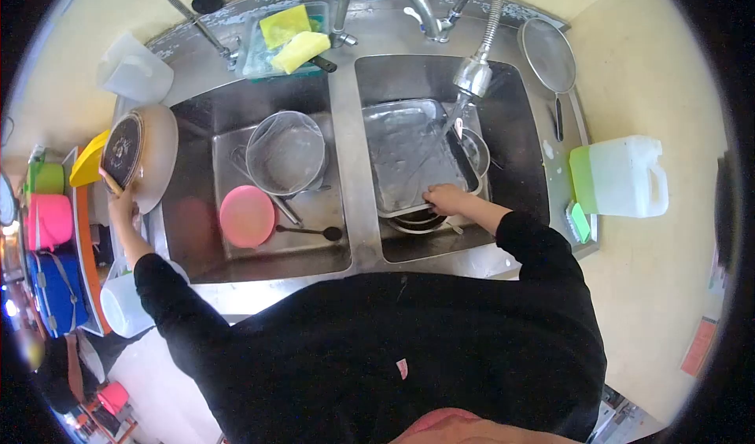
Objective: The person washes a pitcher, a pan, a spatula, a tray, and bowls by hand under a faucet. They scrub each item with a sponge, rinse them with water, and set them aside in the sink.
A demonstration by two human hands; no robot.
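Observation:
At the far left, my left hand point(123, 206) is closed round the light-coloured handle of a frying pan point(154, 157). The pan is tipped on its side with its dark base facing left, next to the left basin. Over the right basin, my right hand point(447, 199) grips the near rim of a rectangular metal baking tray point(405, 157). Water runs from the spray faucet point(473, 76) onto the tray's right side. Beneath and beside the tray, round metal pans point(417, 223) show in part.
The left basin holds a clear round container point(286, 153), a pink bowl point(248, 217) and a dark spoon point(314, 232). Behind it lie yellow sponges point(301, 51) in a plastic tub. A strainer point(548, 55), a green-liquid jug point(621, 178) and a brush point(579, 222) are on the right.

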